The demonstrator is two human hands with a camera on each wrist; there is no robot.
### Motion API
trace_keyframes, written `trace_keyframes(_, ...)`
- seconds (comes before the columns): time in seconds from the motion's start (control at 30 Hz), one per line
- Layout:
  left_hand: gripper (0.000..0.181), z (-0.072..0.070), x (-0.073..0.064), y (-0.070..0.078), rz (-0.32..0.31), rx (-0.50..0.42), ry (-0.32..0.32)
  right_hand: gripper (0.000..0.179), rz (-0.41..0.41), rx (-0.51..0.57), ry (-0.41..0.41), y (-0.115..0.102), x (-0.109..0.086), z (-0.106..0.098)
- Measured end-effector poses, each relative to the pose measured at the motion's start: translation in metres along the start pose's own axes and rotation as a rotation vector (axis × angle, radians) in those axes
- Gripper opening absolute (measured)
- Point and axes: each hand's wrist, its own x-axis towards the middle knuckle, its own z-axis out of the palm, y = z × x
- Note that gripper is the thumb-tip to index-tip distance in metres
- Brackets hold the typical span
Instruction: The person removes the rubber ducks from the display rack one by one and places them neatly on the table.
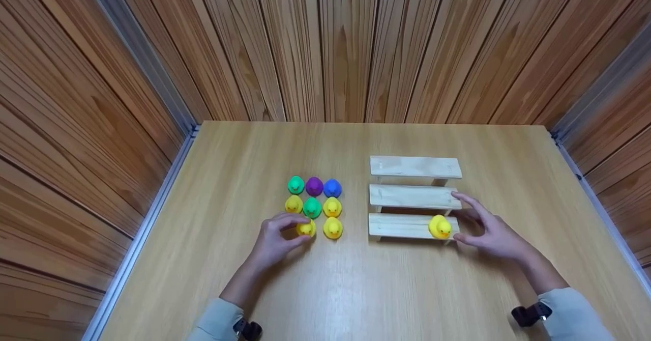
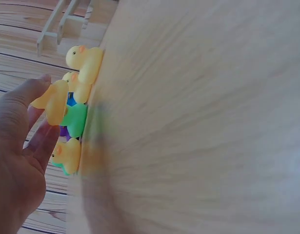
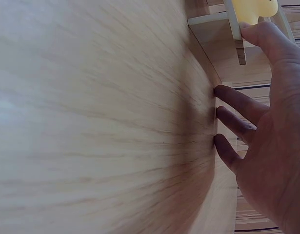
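Note:
My left hand pinches a yellow rubber duck between thumb and fingers at the front of a group of ducks. In the left wrist view this duck is held up off the tabletop. My right hand is at the right end of a pale three-step wooden stand, its fingers spread. Its thumb lies at the lowest step, beside another yellow duck standing there. In the right wrist view, the other fingertips reach down to the tabletop.
Near my left hand stand green, purple and blue ducks in the back row. A green duck and several yellow ones, including a front one, stand closer. Wood-panelled walls surround the table.

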Motion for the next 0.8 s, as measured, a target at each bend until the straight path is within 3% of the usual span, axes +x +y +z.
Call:
trace_keyframes(0.47, 0.03, 0.013, 0.0, -0.007, 0.005, 0.036, -0.031, 0.096, -0.06, 0.073, 0.016, 0.003, 0.001, 0.001)
trace_keyframes(0.8, 0.028, 0.013, 0.003, -0.007, -0.025, 0.038, -0.028, 0.097, -0.024, 0.042, 0.002, 0.001, 0.0, 0.0)
